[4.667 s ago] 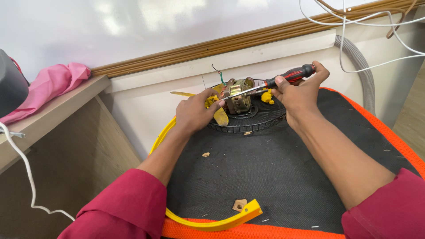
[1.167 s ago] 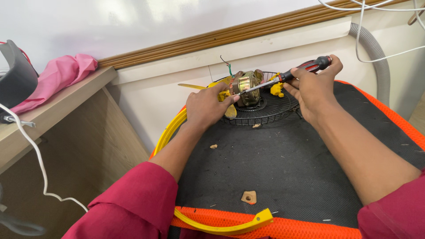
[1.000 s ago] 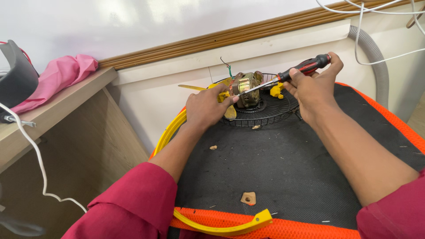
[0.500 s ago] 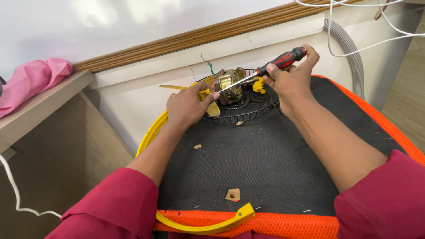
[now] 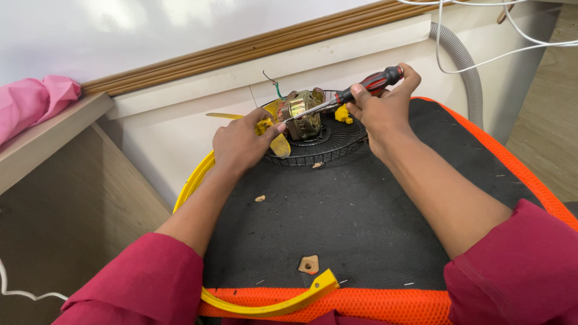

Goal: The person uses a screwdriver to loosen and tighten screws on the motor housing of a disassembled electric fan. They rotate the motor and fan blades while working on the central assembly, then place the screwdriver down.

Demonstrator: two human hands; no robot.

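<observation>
Motor: a small brass-coloured motor (image 5: 303, 114) sits in a round black wire grille (image 5: 319, 147) at the far edge of the black mat (image 5: 337, 210), close to the white wall ledge (image 5: 271, 69).
Left hand: the left hand (image 5: 241, 144) lies just left of the motor, fingers curled down, fingertips touching the motor's side and a yellow plastic piece (image 5: 278, 143); how tightly it grips, I cannot tell.
Right hand: the right hand (image 5: 382, 108) is just right of the motor, closed around the red and black handle of a screwdriver (image 5: 337, 99).
Screwdriver: its shaft slants down and left, tip against the motor.
Yellow bit: a small yellow part (image 5: 343, 114) lies in the grille, right of the motor.
Mat: orange mesh border (image 5: 361, 301); a curved yellow strip (image 5: 265, 304) runs along the side nearest the person.
Scrap: a tan triangular piece (image 5: 309, 263) lies well apart from the motor.
Hose: a grey ribbed hose (image 5: 463, 66) stands right of the motor.
Cloth: a pink cloth (image 5: 30, 102) lies far left of it.
</observation>
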